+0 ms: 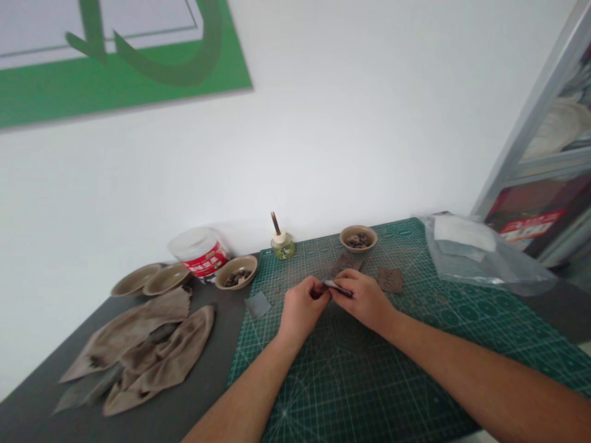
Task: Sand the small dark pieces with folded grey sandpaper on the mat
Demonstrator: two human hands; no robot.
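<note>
Head view: just below and right of the frame's centre, I see the left hand (301,306) and right hand (364,299) pinching a small dark piece (342,290), perhaps cloth, over the green mat (337,375).

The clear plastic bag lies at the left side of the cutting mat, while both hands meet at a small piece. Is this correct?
The side is wrong: the head view shows the clear plastic bag at the right side of the cutting mat. The left hand and right hand do meet at a small piece.
</note>
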